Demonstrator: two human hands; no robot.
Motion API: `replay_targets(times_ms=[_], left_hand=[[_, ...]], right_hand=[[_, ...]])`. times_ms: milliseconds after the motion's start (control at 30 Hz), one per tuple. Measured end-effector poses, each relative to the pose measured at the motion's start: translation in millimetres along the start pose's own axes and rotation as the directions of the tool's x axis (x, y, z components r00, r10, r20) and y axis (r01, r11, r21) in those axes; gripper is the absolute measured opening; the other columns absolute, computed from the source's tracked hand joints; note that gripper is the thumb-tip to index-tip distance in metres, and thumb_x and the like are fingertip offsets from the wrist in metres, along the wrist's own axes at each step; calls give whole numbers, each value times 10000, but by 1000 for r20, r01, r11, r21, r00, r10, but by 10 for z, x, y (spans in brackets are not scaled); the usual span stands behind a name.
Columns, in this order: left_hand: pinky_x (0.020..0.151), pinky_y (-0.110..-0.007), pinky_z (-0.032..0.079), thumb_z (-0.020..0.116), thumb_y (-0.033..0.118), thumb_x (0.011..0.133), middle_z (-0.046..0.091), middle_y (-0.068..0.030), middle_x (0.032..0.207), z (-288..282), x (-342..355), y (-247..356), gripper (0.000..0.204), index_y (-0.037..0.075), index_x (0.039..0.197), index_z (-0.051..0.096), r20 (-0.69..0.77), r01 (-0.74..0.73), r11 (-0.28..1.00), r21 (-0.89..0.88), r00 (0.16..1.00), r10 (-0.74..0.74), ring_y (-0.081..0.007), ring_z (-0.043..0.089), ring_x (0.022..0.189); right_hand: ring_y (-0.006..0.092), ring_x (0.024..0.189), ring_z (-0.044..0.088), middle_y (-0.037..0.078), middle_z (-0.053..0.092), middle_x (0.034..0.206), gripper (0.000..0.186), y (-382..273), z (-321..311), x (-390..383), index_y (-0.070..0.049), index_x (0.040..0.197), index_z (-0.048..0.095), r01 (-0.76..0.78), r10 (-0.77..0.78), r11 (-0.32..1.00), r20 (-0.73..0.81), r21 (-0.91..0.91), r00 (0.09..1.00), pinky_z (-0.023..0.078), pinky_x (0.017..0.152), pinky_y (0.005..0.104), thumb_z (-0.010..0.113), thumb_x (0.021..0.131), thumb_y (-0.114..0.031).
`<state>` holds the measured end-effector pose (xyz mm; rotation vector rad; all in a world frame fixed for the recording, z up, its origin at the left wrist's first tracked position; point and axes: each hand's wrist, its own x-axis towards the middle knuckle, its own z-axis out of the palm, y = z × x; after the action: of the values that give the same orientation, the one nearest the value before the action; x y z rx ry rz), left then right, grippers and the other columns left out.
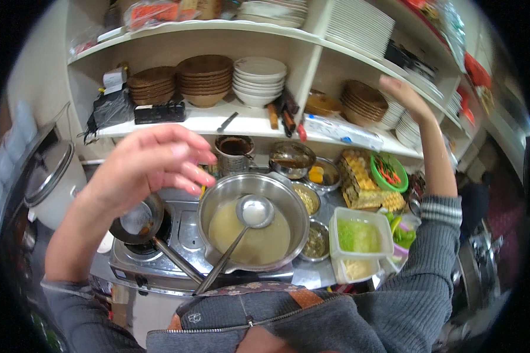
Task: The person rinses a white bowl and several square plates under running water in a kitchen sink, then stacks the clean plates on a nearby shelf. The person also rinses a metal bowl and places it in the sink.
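Observation:
My left hand (159, 156) hovers over the stove, its fingers loosely bent and apart, holding nothing. Just to its right stands a wide steel pot (300, 217) of cloudy pale broth, with a metal ladle (255, 212) lying in it, its handle over the near rim. Below the hand, a small dark frying pan (153, 223) sits on the left burner. My right hand (405, 97) is raised at the shelves on the right, fingers stretched out. Near it are a stack of brown bowls (364, 103) and white bowls (407, 128). No object shows in that hand.
White shelves (218, 122) span the back, with brown bowls (205, 79) and white bowls (259, 81). Right of the pot are ingredient bowls (315, 240), a plastic tub of chopped greens (359, 235), egg trays (359, 182) and a green basket (388, 172). A lidded white pot (56, 188) stands left.

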<state>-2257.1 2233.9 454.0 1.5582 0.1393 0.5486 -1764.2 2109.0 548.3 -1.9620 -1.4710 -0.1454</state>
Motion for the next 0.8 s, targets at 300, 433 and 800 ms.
replay_targets(times_ms=[300, 433, 800], left_hand=[[798, -252, 475, 622, 53, 832, 603, -74, 995, 835, -624, -330, 255, -2, 1073, 563, 431, 13, 948, 319, 888, -157, -134, 595, 921], [802, -324, 503, 655, 123, 783, 553, -151, 1086, 1140, -1110, -816, 299, -25, 1033, 580, 540, -82, 847, 525, 801, -257, -219, 594, 953], [809, -327, 496, 622, 109, 789, 561, -212, 1074, 2661, -2086, -1178, 292, -93, 996, 579, 584, 270, 926, 265, 719, -377, -269, 618, 918]], right_hand=[[196, 1020, 555, 108, 607, 1104, 388, -199, 679, -4493, -24, 1168, 567, -457, 412, 837, 204, 300, 888, 421, 900, 316, 580, 881, -285], [231, 1044, 557, 137, 602, 1122, 408, -347, 1268, -6113, -10, 1156, 568, -648, 573, 741, 336, 176, 747, 428, 894, 321, 589, 873, -303], [273, 956, 613, 192, 628, 1051, 461, -897, 837, -9022, 11, 1141, 576, -935, 947, 297, 63, 193, 314, 476, 825, 341, 586, 862, -356]])
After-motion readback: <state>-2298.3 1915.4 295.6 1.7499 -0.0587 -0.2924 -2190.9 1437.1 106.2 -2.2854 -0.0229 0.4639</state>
